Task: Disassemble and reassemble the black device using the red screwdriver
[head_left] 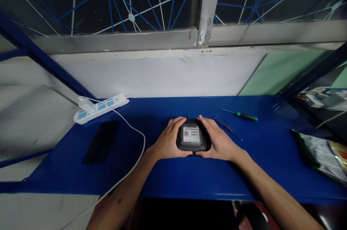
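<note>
A black device (pixel 192 136) with a white label (pixel 191 135) is clasped between the left hand (pixel 171 139) and right hand (pixel 216 139), above the blue desk (pixel 189 179).

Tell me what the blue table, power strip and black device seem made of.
Blue table: likely painted metal, by its smooth sheen. Power strip: probably white plastic, by its molded body. Black device: apparently matte plastic, by its dull, rounded casing.

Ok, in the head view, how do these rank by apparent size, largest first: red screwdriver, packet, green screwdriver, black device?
1. Packet, though the frame edge cuts it off
2. Black device
3. Green screwdriver
4. Red screwdriver, slightly shorter and thinner
</note>
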A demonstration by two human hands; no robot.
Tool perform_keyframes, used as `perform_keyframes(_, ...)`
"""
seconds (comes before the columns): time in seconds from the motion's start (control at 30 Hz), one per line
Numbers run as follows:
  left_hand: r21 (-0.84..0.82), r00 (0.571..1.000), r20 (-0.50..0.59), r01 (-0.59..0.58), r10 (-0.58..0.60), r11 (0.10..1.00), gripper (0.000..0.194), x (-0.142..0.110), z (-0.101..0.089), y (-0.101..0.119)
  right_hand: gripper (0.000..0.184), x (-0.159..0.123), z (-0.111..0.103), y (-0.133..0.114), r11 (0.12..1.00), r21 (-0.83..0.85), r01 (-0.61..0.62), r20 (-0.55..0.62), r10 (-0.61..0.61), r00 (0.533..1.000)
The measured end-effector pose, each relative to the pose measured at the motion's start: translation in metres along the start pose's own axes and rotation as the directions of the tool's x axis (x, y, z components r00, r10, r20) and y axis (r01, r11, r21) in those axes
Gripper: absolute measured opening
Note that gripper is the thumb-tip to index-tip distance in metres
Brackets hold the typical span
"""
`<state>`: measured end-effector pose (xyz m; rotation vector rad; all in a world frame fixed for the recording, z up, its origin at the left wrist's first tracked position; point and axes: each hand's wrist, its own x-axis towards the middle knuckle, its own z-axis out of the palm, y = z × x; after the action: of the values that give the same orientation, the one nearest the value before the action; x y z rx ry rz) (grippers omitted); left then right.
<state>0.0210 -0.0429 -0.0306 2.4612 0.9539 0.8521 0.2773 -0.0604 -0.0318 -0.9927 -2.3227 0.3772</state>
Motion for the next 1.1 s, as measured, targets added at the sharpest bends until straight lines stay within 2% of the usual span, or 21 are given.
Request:
perform_keyframes(0.23,-0.016,1.000,0.011,0.000,0.001,1.000,0.123,0.0005,-0.0016,0.0022,0.126,0.0000,-0.0011,-0.0022,1.000,0.008,-0.006,-0.011,0.006,1.000)
perform_keyframes(0.7,0.013,0.999,-0.040,-0.028,0.028,1.000,0.119,0.0012,-0.0035,0.0013,0.123,-0.0002,0.0003,-0.0014,0.999,0.031,-0.028,0.028,0.028,0.999)
perform_keyframes(1.1,-0.015,0.999,0.036,0.005,-0.005,1.000,0.116,0.0015,-0.0036,0.0009,0.130,-0.0007,0.0012,0.0013,0.998,0.043,-0.052,0.024,0.051,0.998)
